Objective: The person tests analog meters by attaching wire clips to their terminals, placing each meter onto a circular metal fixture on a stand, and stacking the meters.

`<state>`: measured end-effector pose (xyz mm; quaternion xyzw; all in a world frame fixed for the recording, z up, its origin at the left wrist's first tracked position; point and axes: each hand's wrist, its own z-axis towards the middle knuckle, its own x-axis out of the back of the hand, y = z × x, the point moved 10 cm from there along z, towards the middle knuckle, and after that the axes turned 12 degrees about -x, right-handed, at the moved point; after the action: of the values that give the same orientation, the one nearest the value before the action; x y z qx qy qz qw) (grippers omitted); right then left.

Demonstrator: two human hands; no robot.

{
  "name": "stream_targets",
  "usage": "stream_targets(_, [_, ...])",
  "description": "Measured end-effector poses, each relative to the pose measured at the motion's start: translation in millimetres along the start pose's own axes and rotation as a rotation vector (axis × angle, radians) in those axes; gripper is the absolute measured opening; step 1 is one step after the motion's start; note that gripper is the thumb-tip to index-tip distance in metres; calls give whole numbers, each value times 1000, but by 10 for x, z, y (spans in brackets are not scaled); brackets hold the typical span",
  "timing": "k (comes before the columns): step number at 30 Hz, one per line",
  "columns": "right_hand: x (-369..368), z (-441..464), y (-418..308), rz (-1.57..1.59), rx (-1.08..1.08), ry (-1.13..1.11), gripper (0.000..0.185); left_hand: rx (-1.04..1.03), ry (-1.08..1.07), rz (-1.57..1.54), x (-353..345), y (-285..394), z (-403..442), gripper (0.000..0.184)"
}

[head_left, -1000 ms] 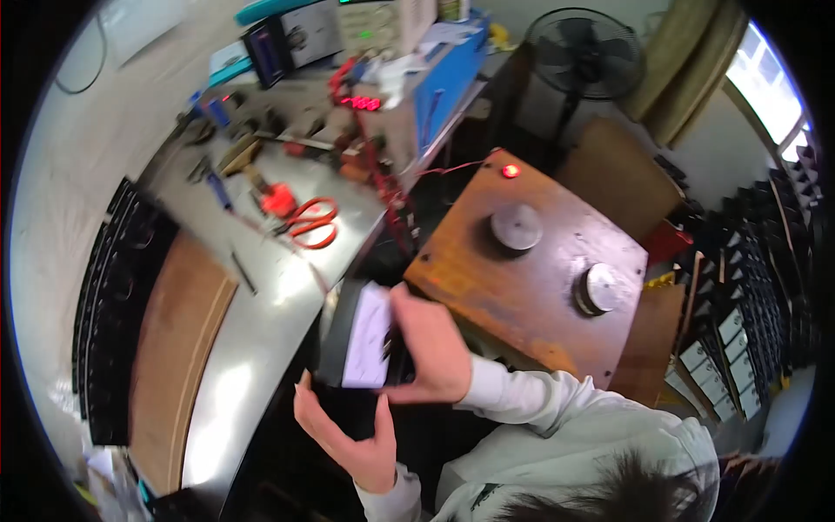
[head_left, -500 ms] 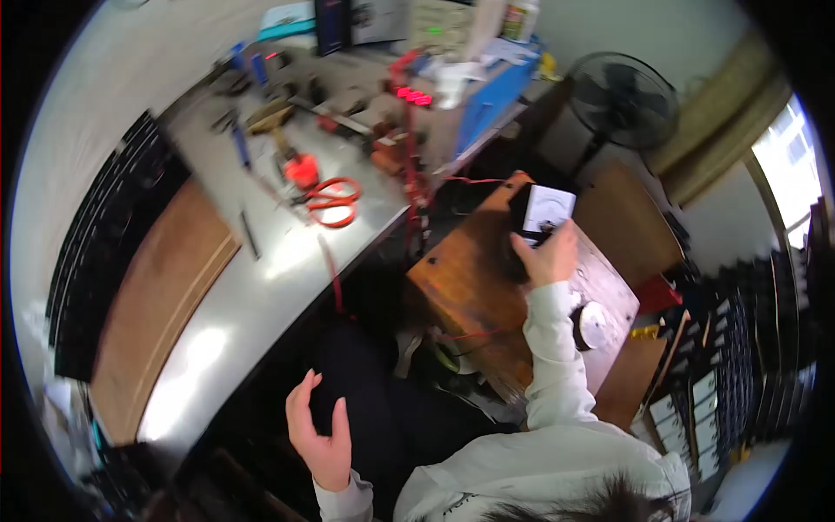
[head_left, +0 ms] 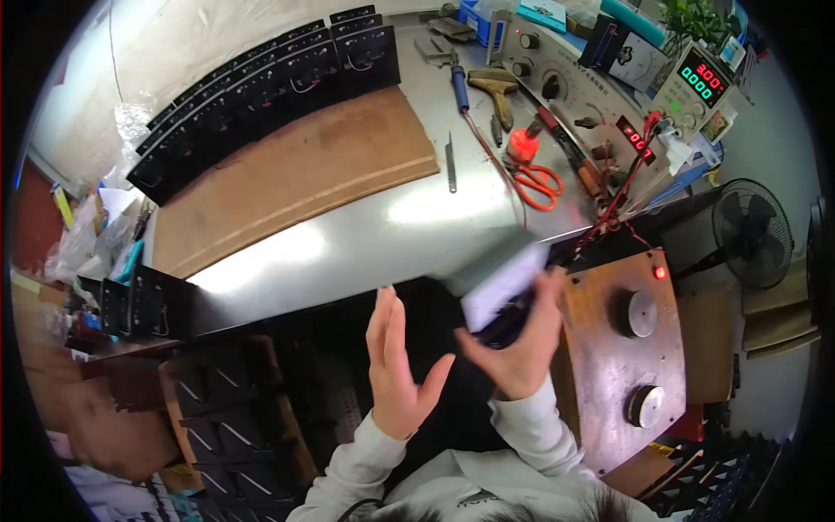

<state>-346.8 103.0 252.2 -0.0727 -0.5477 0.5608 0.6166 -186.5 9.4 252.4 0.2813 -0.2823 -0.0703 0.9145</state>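
My right hand (head_left: 522, 352) is closed around a panel meter (head_left: 503, 300) with a white dial face and a dark base, smeared by motion. The meter is tilted in front of the bench edge. To its left, my left hand (head_left: 400, 378) is raised, fingers stretched out and thumb apart, touching nothing. Right of my right hand stands a worn copper-coloured box (head_left: 600, 348), with two round metal discs on top and a small red light (head_left: 659, 272) at its far corner.
On the metal bench (head_left: 348, 248) are a brown board (head_left: 304, 174), rows of black meters (head_left: 252, 109), orange-handled scissors (head_left: 537, 187), a brush (head_left: 496, 85) and a test instrument (head_left: 565, 74). A power supply (head_left: 696, 87) shows lit digits. A fan (head_left: 752, 230) stands right.
My right hand has carried the panel meter left, off the copper-coloured box, towards my left hand. My left hand stays open. The view has turned left, showing more of the bench.
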Motion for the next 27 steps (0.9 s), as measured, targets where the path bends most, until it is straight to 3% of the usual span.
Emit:
stream_targets(1, [-214,109,-275,86,71,-167,122,-11,2,70,6,-65,48,91])
stream_targets(5, [-715,223,-581,-69,250,-224,126,143,121,30,90,-580,239,107])
stream_targets(6, [-686,267,-579,-62,263,-224,126,229,125,-38,113,-748,254,110])
stream_targets(8, [-691,308,-546,73,297,-392,123,200,70,-71,157,-858,361,113])
stream_targets(12, [-434,354,-43,311,-18,-164,72,202,-86,-153,87,-958,542,118])
stream_targets(13, [-330,324,22,307,-66,-64,51,151,-104,-131,90,-961,590,118])
stream_targets(18, [-423,106,333,572,-350,-113,28,223,-170,-292,-29,-1077,646,120])
stream_targets(20, [-440,66,318,584,-353,-140,23,249,-202,-432,-93,-1091,684,121])
stream_targets(27, [-438,-17,293,618,-374,-144,18,238,-296,-476,-164,-1108,760,120])
